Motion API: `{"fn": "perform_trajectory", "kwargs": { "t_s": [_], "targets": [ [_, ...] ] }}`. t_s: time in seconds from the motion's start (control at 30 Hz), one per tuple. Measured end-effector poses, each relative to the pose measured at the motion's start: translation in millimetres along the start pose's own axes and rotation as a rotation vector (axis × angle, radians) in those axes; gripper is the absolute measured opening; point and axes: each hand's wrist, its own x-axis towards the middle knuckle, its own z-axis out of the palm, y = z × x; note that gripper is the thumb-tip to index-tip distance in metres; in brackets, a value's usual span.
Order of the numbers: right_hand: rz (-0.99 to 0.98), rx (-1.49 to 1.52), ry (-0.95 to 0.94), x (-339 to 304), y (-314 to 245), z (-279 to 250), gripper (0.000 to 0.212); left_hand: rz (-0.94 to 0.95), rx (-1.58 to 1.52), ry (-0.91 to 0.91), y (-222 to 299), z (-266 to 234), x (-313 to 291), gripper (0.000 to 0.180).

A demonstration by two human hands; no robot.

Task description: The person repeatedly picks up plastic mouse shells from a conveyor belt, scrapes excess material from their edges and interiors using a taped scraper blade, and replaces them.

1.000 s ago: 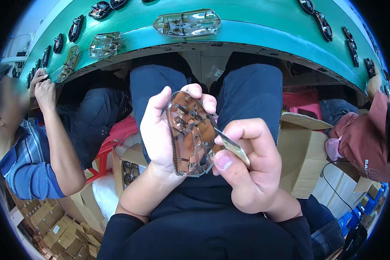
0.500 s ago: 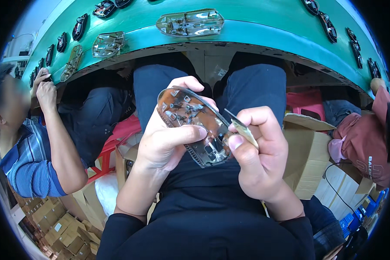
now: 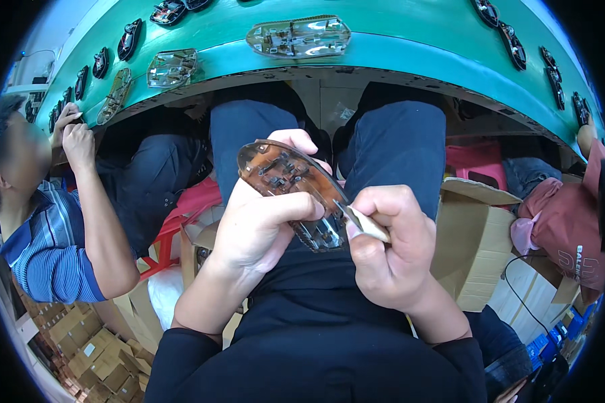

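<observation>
Over my lap, my left hand [image 3: 252, 218] grips a see-through, brownish plastic shell [image 3: 292, 173], its thumb pressed on the inner face. Small posts and clips stand up inside this long, rounded shell, which is tilted. My right hand [image 3: 400, 252] pinches a small knife [image 3: 370, 227] between thumb and fingers. Pale wrapping covers the knife's handle, and its narrow blade points up and left at the shell's right edge. Whether blade and edge touch, I cannot tell. The fingers under the shell are partly hidden.
Similar clear shells [image 3: 299, 37] lie along the near edge of the green table [image 3: 396, 50]. Dark assembled units [image 3: 129, 39] stand farther back. Co-workers sit left [image 3: 67, 242] and right [image 3: 551, 221]. An open cardboard box [image 3: 477, 248] is beside my right leg.
The knife has moved left and slightly down, its blade now against or close to the shell's right edge. The shell has tipped, showing its inner face at a flatter angle.
</observation>
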Motion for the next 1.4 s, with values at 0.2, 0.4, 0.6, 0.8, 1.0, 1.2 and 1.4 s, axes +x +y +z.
{"fn": "perform_trajectory", "kwargs": {
  "t_s": [0.2,0.4,0.6,0.8,1.0,1.2,1.4],
  "targets": [
    [0.046,0.008,0.043,-0.3,-1.2,2.3,0.015,0.103,0.126,0.057,-7.2,3.4,-3.9,0.045],
    [-0.131,-0.145,0.071,0.6,2.7,4.6,0.02,0.216,0.119,0.133,-15.6,8.6,-9.6,0.034],
    [-0.152,-0.156,0.066,0.8,5.0,3.2,0.021,0.301,0.236,0.129,-18.7,10.2,-5.1,0.021],
    [-0.054,-0.111,0.061,-6.6,8.6,11.3,0.022,0.264,0.179,0.108,-25.5,-4.3,0.9,0.019],
    [-0.032,-0.075,0.089,-10.0,12.6,11.4,0.021,0.224,0.145,0.094,-28.3,-5.0,4.8,0.019],
    [0.05,-0.054,0.065,-10.3,9.3,0.5,0.017,0.244,0.137,0.099,-27.2,9.7,2.8,0.02],
    [0.08,-0.028,0.08,-12.8,11.2,-4.8,0.016,0.21,0.125,0.127,-30.0,15.9,2.2,0.023]
  ]
}}
